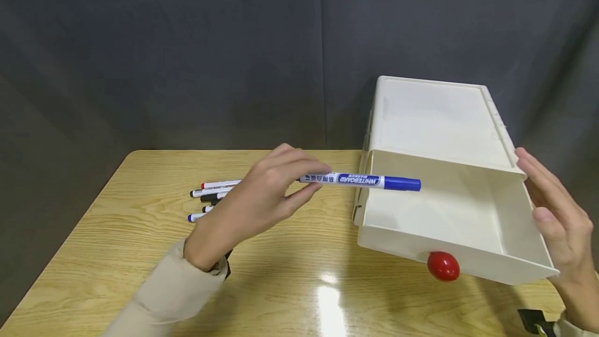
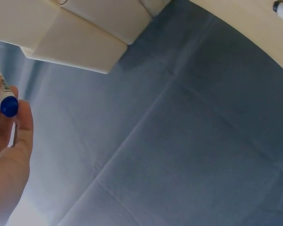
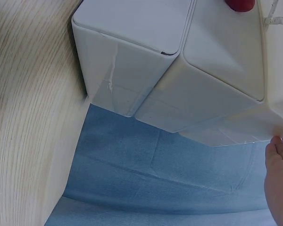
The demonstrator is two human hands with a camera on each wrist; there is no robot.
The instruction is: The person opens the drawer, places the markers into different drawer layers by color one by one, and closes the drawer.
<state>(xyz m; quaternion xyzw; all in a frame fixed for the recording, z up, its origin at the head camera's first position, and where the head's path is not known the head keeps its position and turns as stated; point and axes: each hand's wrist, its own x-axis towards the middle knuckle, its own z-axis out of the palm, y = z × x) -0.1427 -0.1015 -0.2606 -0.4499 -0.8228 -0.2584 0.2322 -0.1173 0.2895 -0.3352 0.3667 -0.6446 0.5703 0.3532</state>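
In the head view my left hand (image 1: 255,194) pinches a whiteboard marker (image 1: 360,180) between thumb and fingers. The marker has a white barrel and a blue cap, and its capped end reaches over the left side of an open white drawer (image 1: 398,242). A red round knob (image 1: 443,266) is on the drawer's front. The left wrist view has the marker's blue end (image 2: 9,106) sticking out past the fingers. At the right side of the white drawer cabinet (image 1: 440,118), my right hand (image 1: 563,228) rests its fingertips near the drawer's upper edge, fingers fairly straight.
Several markers (image 1: 212,191) with red, black and blue ends lie on the wooden table (image 1: 290,264), partly behind the left forearm. A dark cloth (image 1: 210,56) hangs behind the table. Lower drawers (image 3: 127,28) show in the right wrist view.
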